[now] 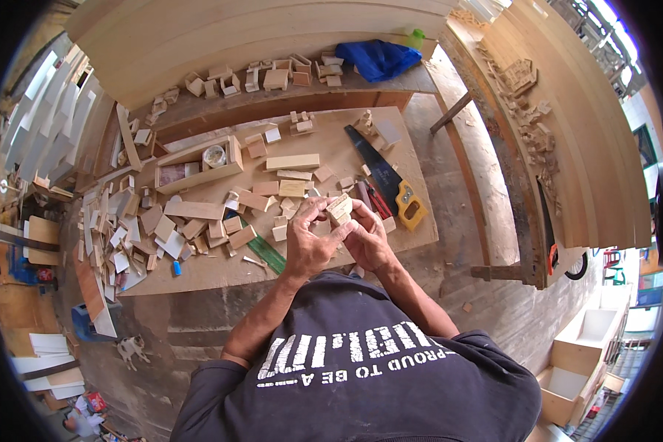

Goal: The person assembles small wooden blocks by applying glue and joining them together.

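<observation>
Both my hands meet over the near edge of the workbench point(221, 276), fingers closed round one small wooden block point(339, 210) of pale wood. My left hand point(309, 237) grips its left side, and my right hand point(367, 239) grips it from the right, thumbs close together below it. Just beyond the hands lie several wooden offcuts point(292, 188). To the right of them rests a handsaw point(379, 173) with a black blade and yellow handle point(411, 206). A red and black tool point(376, 200) lies beside the saw, partly hidden by my right hand.
A heap of wood scraps point(136, 228) covers the bench's left side. Behind it stands an open wooden box point(199, 168) with a round container point(214, 156). Small wooden pieces and a blue plastic bag point(378, 60) line the back shelf. A cat point(131, 349) is on the floor at left.
</observation>
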Action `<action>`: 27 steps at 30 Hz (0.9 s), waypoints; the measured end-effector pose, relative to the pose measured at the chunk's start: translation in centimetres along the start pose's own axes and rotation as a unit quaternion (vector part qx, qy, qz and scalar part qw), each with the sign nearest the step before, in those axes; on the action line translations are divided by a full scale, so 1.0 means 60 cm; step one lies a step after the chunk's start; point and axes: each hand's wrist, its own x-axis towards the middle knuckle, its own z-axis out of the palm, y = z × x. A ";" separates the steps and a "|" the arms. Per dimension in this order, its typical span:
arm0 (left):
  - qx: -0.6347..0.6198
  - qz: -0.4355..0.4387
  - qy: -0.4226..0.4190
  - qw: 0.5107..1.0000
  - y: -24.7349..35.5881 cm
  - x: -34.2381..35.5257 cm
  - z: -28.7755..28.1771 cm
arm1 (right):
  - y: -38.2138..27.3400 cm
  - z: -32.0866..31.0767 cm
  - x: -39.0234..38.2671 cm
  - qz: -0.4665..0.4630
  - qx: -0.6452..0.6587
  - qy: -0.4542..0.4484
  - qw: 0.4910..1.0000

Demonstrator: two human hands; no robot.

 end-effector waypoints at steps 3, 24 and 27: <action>0.084 0.044 -0.015 0.995 0.006 0.008 -0.011 | -0.026 0.011 0.002 -0.004 -0.101 -0.007 0.995; -0.458 -0.399 -0.236 0.758 -0.059 -0.011 -0.100 | -0.027 0.065 -0.032 0.017 -0.546 0.018 0.838; -0.440 -0.423 -0.238 0.756 -0.067 -0.011 -0.116 | -0.007 0.056 -0.036 0.050 -0.498 0.028 0.866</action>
